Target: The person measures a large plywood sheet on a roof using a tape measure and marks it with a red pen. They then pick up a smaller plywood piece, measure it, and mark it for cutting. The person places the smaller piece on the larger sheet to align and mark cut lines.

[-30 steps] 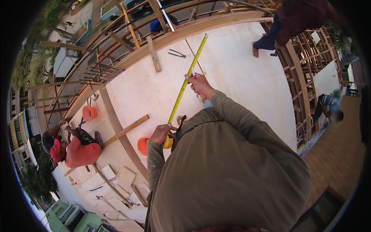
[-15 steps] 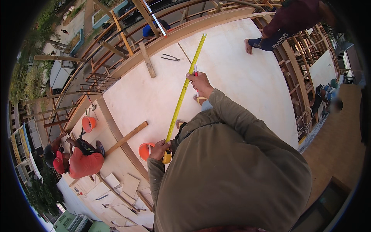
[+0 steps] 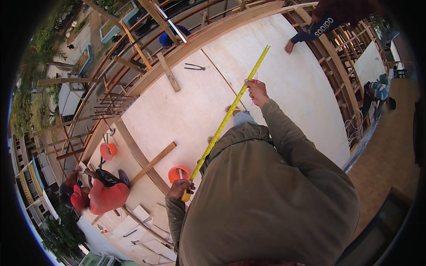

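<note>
My left hand grips a yellow tape measure case low in the picture, beside an orange bucket. From it a yellow tape blade runs up and right over pale plywood. My right hand pinches the blade along its upper part, with a red-and-white pen also in its fingers; the blade's tip sticks out beyond. A pair of metal pincers and a short wooden board lie on the plywood ahead.
Co-workers crouch at left beside another bucket and a loose plank; another stands barefoot at top right, others are at the top and right. Open timber framing borders the deck.
My hands have moved apart, the right one rightward and up, the left one downward, with a longer stretch of blade between them. The top-right co-worker's foot has moved up.
</note>
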### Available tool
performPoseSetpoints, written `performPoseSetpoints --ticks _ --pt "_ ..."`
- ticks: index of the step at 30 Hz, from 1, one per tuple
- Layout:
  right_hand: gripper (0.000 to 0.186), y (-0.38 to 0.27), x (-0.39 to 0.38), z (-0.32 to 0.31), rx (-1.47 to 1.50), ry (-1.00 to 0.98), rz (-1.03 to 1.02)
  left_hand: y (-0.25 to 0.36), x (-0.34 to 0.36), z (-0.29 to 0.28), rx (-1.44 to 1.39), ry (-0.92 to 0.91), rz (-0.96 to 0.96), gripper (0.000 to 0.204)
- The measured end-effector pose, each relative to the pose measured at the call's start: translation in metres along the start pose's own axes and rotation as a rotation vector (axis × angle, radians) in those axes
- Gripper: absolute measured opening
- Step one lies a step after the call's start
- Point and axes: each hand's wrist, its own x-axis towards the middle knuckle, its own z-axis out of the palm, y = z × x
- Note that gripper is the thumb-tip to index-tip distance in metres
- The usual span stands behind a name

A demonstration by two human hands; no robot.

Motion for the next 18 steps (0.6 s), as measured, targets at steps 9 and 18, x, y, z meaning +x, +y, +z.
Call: performPoseSetpoints --ticks 9,18 --pt "0.021 0.021 -0.027 -0.014 0.057 0.014 0.039 0.03 -0.006 -0.016 0.099 -0.019 -0.008 0.026" --pt "0.024 0.055 -0.062 0.0 0.018 -0.028 -0.013 0.038 -0.012 -0.014 0.282 -0.055 0.056 0.026"
